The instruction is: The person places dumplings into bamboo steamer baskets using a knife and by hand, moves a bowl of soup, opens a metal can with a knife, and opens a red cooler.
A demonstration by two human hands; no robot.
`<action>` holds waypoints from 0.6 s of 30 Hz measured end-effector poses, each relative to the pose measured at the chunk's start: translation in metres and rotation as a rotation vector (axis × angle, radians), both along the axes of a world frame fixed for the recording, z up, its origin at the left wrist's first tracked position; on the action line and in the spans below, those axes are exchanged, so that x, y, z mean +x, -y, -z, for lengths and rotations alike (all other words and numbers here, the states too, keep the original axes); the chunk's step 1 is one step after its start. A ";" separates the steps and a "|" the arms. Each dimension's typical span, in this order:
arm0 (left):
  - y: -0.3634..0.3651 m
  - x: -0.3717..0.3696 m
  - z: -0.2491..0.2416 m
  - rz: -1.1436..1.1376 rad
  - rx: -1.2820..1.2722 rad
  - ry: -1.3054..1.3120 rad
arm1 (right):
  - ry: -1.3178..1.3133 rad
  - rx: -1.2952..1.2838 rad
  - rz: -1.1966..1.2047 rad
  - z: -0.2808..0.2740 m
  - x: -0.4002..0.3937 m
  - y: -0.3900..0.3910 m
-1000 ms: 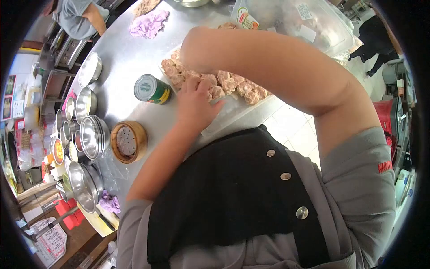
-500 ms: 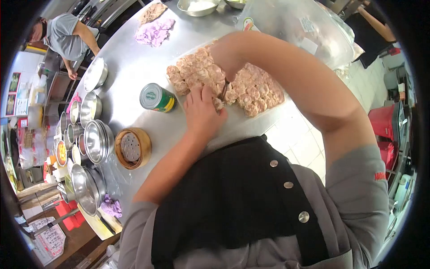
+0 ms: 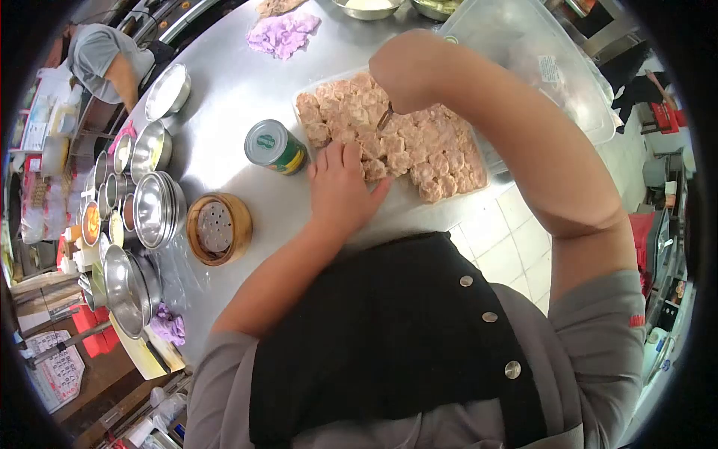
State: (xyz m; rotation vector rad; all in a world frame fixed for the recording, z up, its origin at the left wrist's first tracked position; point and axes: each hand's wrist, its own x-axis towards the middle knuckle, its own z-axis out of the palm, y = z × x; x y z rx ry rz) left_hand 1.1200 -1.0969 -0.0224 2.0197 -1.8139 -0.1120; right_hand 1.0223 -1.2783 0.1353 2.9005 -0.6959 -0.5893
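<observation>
A shallow clear tray (image 3: 298, 96) of pale pink, lumpy meat dumplings (image 3: 441, 146) lies on the steel table. At its near edge my left hand (image 3: 344, 183) rests with fingers and thumb apart, its fingertips beside the dumplings in the front row. Above the middle of the tray, my right hand (image 3: 404, 75) is closed round a thin tool (image 3: 385, 117), whose tip points down at the dumplings. The type of tool is hard to tell. To the left stands a green can (image 3: 275, 147), close to the tray.
A bamboo steamer (image 3: 219, 229) sits left of my left forearm. Steel bowls (image 3: 153, 209) line the left edge. Purple cloth (image 3: 283, 34) and bowls (image 3: 368, 7) lie at the far side. A large clear container (image 3: 538, 67) is behind my right arm. Another person (image 3: 105, 63) stands at upper left.
My right hand and the tool have lifted away from my left hand. My left hand's fingers have opened beside the front dumplings. The whole view has shifted slightly.
</observation>
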 end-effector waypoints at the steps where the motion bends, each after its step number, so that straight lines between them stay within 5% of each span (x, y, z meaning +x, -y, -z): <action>1: 0.001 -0.001 0.001 0.001 -0.018 -0.001 | -0.016 0.008 0.007 -0.004 0.001 -0.004; 10: 0.007 0.000 0.007 -0.029 -0.001 -0.009 | -0.209 0.086 -0.026 0.008 0.012 -0.028; 18: -0.003 0.004 0.007 0.010 0.020 -0.004 | -0.122 0.196 0.035 0.018 -0.010 -0.025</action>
